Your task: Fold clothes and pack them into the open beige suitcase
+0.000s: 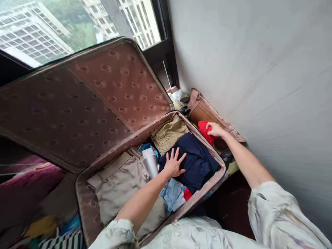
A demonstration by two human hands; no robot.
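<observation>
An open suitcase (221, 172) with a pinkish patterned lining lies in front of me, packed with folded clothes. My left hand (174, 164) rests with fingers spread on the folded navy blue garment (199, 158). Beside that hand are a whitish cylindrical container (150, 162) and a crumpled light blue cloth (173, 195). Khaki folded clothing (169, 133) lies at the far end, and beige trousers (120, 184) fill the left part. Outside the suitcase's right rim, my right hand (215, 130) is closed on a red cloth (205, 131); part of the cloth is hidden by the fingers.
The raised suitcase lid (102, 89) leans toward the window (85, 20). Along the grey wall (266, 70) sits a brown cardboard-like piece (203, 111) with small items around it. More clothes, including a striped cloth (62, 242), lie at the lower left.
</observation>
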